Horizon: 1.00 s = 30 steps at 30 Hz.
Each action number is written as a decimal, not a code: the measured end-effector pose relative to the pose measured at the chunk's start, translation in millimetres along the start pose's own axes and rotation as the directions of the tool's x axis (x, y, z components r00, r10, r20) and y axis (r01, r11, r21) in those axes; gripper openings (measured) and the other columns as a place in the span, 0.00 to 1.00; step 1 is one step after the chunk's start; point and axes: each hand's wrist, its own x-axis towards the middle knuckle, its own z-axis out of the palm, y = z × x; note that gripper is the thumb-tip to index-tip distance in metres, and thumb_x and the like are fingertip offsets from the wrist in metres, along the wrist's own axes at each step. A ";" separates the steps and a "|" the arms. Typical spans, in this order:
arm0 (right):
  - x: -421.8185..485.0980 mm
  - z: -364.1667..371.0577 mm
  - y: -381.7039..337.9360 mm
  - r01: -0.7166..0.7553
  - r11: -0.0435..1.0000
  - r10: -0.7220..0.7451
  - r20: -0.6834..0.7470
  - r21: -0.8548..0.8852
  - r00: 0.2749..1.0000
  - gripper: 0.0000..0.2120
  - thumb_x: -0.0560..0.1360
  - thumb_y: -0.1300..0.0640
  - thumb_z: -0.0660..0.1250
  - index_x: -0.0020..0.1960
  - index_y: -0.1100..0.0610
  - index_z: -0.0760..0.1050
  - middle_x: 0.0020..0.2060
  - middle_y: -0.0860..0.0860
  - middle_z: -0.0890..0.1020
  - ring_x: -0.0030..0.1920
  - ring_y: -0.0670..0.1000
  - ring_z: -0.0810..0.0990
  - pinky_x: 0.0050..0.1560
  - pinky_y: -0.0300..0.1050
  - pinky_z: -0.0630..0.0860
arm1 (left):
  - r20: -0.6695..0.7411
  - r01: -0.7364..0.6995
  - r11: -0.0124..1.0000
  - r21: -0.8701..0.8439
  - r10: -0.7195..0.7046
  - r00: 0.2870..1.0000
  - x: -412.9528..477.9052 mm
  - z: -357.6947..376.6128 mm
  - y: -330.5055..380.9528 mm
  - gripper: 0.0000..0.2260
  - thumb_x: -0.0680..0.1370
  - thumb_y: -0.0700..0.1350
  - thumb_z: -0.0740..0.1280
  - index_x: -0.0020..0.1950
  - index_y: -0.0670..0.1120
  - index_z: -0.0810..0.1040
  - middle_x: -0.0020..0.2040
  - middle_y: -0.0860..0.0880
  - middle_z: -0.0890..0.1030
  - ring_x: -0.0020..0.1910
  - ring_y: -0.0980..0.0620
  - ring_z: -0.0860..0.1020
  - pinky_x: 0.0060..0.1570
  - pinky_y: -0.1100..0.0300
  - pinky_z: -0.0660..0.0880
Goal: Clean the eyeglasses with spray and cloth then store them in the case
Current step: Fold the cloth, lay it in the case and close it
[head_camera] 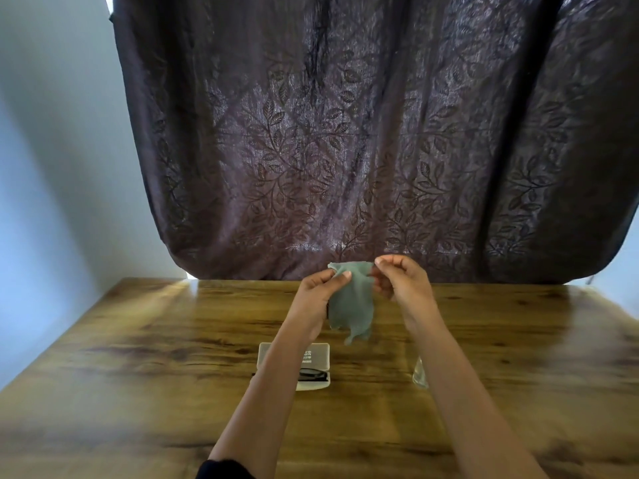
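A pair of dark-framed eyeglasses (313, 374) lay in the open, pale translucent plastic case (313, 354), which sat near the middle of the wooden table (138, 340), toward its near edge; the left forearm crossed over much of the case. Above it, nearer the table's far edge, a small soft grey-green cleaning cloth (352, 302) hung in the air between both hands. The left hand (320, 292) pinched the cloth's upper left edge between thumb and bent fingers. The right hand (403, 281) had its thumb and forefinger pressed together at the upper right corner, the other fingers curled loosely. A clear small spray bottle (419, 373) stood right of the case, partly hidden by the right forearm. Behind the table's far edge hung a dark brown leaf-patterned curtain (345, 133).

The step seemed to be spreading the cloth out. To do it well, the corners probably wanted gentle outward tension, giving a flat, clean face before it met the lenses
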 end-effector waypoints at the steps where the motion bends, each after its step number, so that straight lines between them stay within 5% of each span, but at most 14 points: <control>1: -1.3 -0.7 1.7 -0.053 0.998 0.053 -0.001 0.019 0.999 0.06 0.75 0.58 0.66 0.49 0.60 0.74 0.35 0.53 0.79 0.33 0.47 0.77 0.33 0.37 0.76 | -0.023 -0.008 1.000 -0.028 0.007 1.000 1.1 1.0 0.5 0.04 0.75 0.40 0.67 0.41 0.43 0.80 0.38 0.48 0.83 0.40 0.52 0.79 0.45 0.58 0.77; 8: -12.6 -0.6 18.6 -0.299 0.948 0.313 0.158 -0.106 0.937 0.18 0.70 0.40 0.66 0.44 0.55 0.76 0.39 0.52 0.80 0.41 0.51 0.79 0.41 0.45 0.76 | -0.051 0.028 0.999 -0.030 -0.030 0.998 2.6 8.8 0.7 0.03 0.75 0.40 0.67 0.45 0.41 0.80 0.40 0.47 0.83 0.41 0.51 0.80 0.47 0.57 0.77; 11: -12.8 -2.4 19.9 -0.269 0.958 0.283 0.213 -0.095 0.935 0.11 0.72 0.47 0.67 0.46 0.56 0.77 0.41 0.51 0.81 0.45 0.51 0.79 0.46 0.46 0.76 | -0.084 0.065 0.998 0.004 -0.064 0.994 3.3 7.6 1.6 0.08 0.76 0.42 0.67 0.51 0.38 0.79 0.44 0.44 0.82 0.45 0.49 0.79 0.52 0.53 0.76; 16: -12.4 -6.7 21.4 -0.222 0.975 0.216 0.227 -0.002 0.950 0.04 0.73 0.61 0.68 0.39 0.56 0.77 0.32 0.48 0.81 0.31 0.45 0.78 0.31 0.35 0.75 | -0.050 0.137 0.988 0.077 -0.133 0.990 2.7 -1.2 3.3 0.09 0.74 0.39 0.67 0.53 0.39 0.78 0.50 0.42 0.80 0.52 0.46 0.78 0.56 0.49 0.74; 22: -8.0 -9.6 27.6 -0.209 0.978 0.200 0.200 0.023 0.959 0.03 0.70 0.63 0.69 0.39 0.57 0.78 0.30 0.48 0.82 0.30 0.44 0.80 0.29 0.35 0.75 | 0.015 0.199 0.976 0.090 -0.201 0.979 -4.0 -10.9 4.3 0.12 0.74 0.33 0.67 0.55 0.43 0.77 0.46 0.47 0.82 0.46 0.50 0.81 0.37 0.59 0.80; 27: -4.3 -13.4 31.7 -0.159 0.987 0.151 0.204 0.023 0.967 0.07 0.71 0.66 0.68 0.47 0.59 0.80 0.33 0.49 0.84 0.31 0.45 0.80 0.29 0.36 0.75 | -0.019 0.105 0.975 0.195 -0.104 0.994 -1.7 -14.6 2.0 0.12 0.73 0.29 0.65 0.51 0.44 0.78 0.47 0.45 0.82 0.47 0.49 0.81 0.41 0.60 0.80; 30: -4.5 -13.6 32.5 -0.051 0.998 0.043 0.201 0.037 0.979 0.09 0.73 0.69 0.65 0.47 0.58 0.79 0.33 0.47 0.83 0.31 0.41 0.79 0.28 0.33 0.74 | -0.066 -0.065 0.920 0.387 0.097 0.993 1.8 -13.0 2.3 0.13 0.72 0.28 0.65 0.46 0.45 0.81 0.45 0.46 0.83 0.47 0.49 0.81 0.47 0.55 0.79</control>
